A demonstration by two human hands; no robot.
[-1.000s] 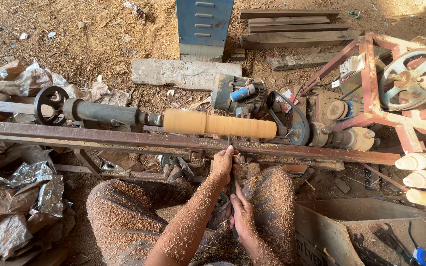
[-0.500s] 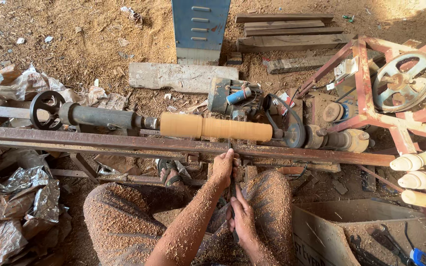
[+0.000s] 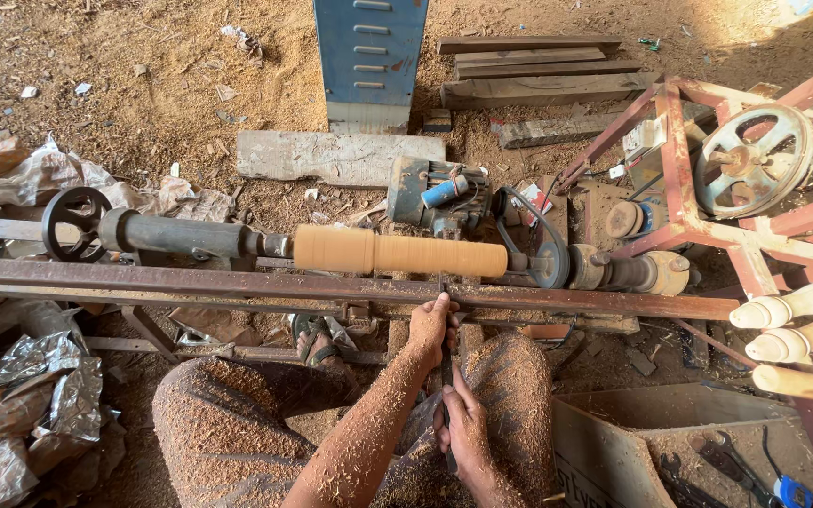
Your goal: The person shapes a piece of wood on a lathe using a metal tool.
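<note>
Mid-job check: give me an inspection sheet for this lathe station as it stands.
Surface: rusty steel rail over sawdust-covered ground.
Job's things: pale wooden workpiece mounted between tailstock and drive end; a dark tool, mostly hidden, between the hands.
Clutter: crumpled foil sheets, turned wooden legs, planks.
Grippers: left hand rests at the rail on the tool; right hand grips it lower down.
Cables: drive belt by the motor.
Surroundings: blue metal cabinet, red frame with pulley wheel.

Both hands, left and right, grip a chisel resting on the lathe rail below the wooden blank.
</note>
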